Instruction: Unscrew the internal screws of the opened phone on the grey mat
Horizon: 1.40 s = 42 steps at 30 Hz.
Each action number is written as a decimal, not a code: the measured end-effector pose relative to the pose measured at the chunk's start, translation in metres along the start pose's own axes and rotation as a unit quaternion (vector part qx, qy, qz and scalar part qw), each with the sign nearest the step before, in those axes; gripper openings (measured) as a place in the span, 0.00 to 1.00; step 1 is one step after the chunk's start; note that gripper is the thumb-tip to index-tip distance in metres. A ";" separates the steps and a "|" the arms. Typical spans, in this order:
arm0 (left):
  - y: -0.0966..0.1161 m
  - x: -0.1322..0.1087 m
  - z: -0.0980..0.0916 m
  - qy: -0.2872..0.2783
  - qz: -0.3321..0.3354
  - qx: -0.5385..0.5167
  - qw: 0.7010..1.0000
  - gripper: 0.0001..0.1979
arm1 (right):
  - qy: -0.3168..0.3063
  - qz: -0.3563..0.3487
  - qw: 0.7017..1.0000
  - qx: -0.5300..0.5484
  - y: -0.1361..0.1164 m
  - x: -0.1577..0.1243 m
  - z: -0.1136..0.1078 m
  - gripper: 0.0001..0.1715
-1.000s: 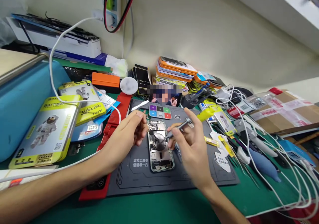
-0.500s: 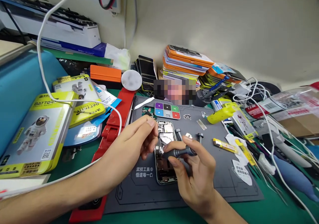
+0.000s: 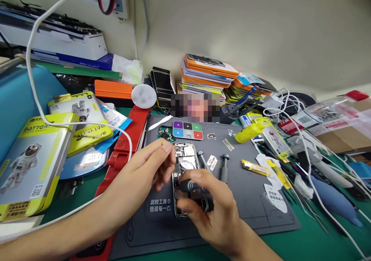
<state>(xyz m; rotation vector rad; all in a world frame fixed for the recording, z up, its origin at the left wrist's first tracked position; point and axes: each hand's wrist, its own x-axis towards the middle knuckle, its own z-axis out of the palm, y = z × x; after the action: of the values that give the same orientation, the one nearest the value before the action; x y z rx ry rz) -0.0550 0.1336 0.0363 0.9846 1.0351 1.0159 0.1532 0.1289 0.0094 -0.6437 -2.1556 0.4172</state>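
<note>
Packaging of glossy yellow card, printed "BATTERY" over an astronaut, lies off the left edge of the grey rubber mat. The left hand pinches its fingertips at the left rim of the opened phone; whether they nip anything is hidden. White Chinese characters are printed beside it. The phone lies mid-mat, its lower half covered by the right hand, clenched around a knurled dark screwdriver.

Screwdriver handle dark and knurled; opened phone frame shiny metal; mat matt grey, rubbery; battery packs at nine o'clock glossy plastic.
</note>
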 end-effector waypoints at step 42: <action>0.005 0.003 -0.004 -0.022 0.002 0.144 0.989 0.20 | 0.101 0.188 0.961 0.177 -0.004 -0.004 0.000 0.33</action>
<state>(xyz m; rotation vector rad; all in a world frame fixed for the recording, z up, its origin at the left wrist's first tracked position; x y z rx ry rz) -0.0588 0.1382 0.0393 1.2379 1.1636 0.8574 0.1542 0.1237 0.0091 -0.8474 -1.7047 0.8792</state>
